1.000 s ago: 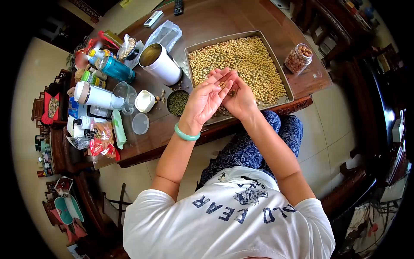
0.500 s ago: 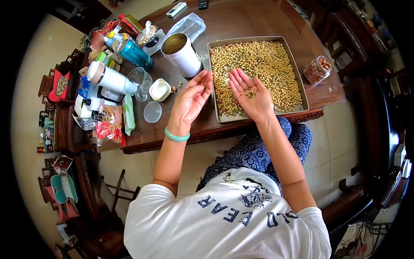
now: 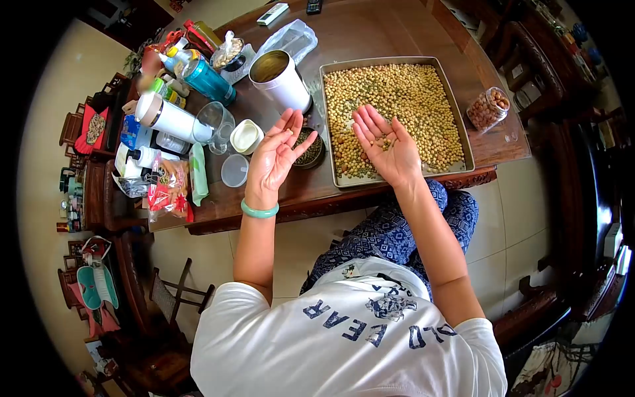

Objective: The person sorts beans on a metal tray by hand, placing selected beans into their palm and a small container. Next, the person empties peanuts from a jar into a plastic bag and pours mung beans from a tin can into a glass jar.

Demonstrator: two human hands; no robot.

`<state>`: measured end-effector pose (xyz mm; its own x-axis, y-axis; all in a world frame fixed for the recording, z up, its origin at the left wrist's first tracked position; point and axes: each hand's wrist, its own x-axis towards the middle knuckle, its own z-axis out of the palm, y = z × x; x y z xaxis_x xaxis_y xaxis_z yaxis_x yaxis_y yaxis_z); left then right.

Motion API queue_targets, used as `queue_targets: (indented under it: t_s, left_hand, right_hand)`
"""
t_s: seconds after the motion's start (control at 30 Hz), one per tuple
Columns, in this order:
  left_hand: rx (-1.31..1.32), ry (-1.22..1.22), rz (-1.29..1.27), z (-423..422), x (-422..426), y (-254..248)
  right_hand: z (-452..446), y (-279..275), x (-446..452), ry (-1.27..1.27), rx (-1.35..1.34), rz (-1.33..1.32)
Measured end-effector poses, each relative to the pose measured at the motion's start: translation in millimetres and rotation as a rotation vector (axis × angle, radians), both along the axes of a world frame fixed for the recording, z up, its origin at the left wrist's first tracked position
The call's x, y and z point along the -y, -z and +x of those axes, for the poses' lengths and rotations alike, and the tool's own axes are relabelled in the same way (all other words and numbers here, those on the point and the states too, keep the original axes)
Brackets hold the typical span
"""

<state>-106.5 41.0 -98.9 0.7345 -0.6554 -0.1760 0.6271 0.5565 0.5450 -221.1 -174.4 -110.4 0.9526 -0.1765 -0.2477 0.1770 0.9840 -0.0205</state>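
Observation:
My right hand (image 3: 391,151) is palm up over the tray's near left part, fingers stretched and slightly cupped, with several small beans (image 3: 383,141) lying in the palm. Left of the tray, my left hand (image 3: 272,159) is raised with a green bangle on the wrist. Its thumb meets a fingertip around what looks like one pale bean (image 3: 289,131), while the little finger sticks out. The square metal tray (image 3: 329,126) holds a layer of yellowish beans (image 3: 397,83) mixed with darker green ones. Behind my left hand, partly covered, stands a round container (image 3: 311,149) of dark green beans.
A tall white canister (image 3: 284,86) without a lid stands behind my left hand. Further left are a small white tub (image 3: 245,137), a clear lid (image 3: 235,171), a tumbler (image 3: 165,119) and bottles. A jar of brown nuts (image 3: 488,109) is right of the tray.
My left hand has moved left, away from the tray, uncovering the container of dark green beans. My right hand has stayed nearly still.

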Motion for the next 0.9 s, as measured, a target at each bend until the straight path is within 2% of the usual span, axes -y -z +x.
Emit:
queue_targets:
  t_s: [0.1, 0.17, 0.2, 0.27, 0.33, 0.4, 0.47, 0.5, 0.53, 0.63, 0.8, 0.9]
  left_hand:
    - [-0.103, -0.020, -0.077, 6.2, -1.1, -2.7]
    - [-0.158, 0.082, -0.352, 14.4, -3.9, -14.8]
    - [-0.206, -0.035, -0.314, 14.3, 2.6, -39.5]
    - [0.003, 0.014, -0.388, 35.9, 4.2, -59.2]
    - [0.124, -0.062, -0.378, 57.9, 10.5, -76.9]
    - [0.206, -0.153, -0.261, 74.1, 22.0, -94.8]
    - [0.241, -0.388, 0.042, 73.8, 40.6, -105.2]
    - [0.290, -0.378, 0.172, 71.0, 48.1, -111.5]
    - [0.292, -0.368, 0.172, 72.5, 50.3, -110.9]
    - [0.515, -0.327, 0.281, 73.7, 49.8, -107.0]
    - [0.680, -0.315, 0.197, 51.2, 50.7, -91.8]
    - [0.965, -0.173, 0.404, 19.8, 61.6, -74.2]
  right_hand:
    - [0.7, -0.1, 0.0, -0.003, -0.001, -0.003]
    - [0.2, -0.6, 0.4, -0.004, 0.000, -0.003]
    - [-0.1, -1.3, 0.2, -0.004, -0.001, -0.003]
    - [-0.3, -2.4, -1.3, -0.008, 0.000, -0.001]
    - [-0.2, -3.3, -1.4, -0.002, -0.023, -0.034]
    - [0.4, -2.6, -1.3, 0.003, -0.024, -0.027]
    - [0.1, -3.0, -0.6, 0.015, -0.026, -0.021]
    - [0.0, -3.6, -0.7, 0.015, -0.035, -0.020]
    - [-0.2, -3.8, -0.8, 0.014, -0.044, -0.019]
    - [0.2, -3.0, 0.0, 0.013, -0.035, -0.019]
    - [0.1, -0.4, 0.0, -0.007, 0.031, -0.019]
    - [0.9, 2.9, 1.0, -0.011, 0.063, 0.020]
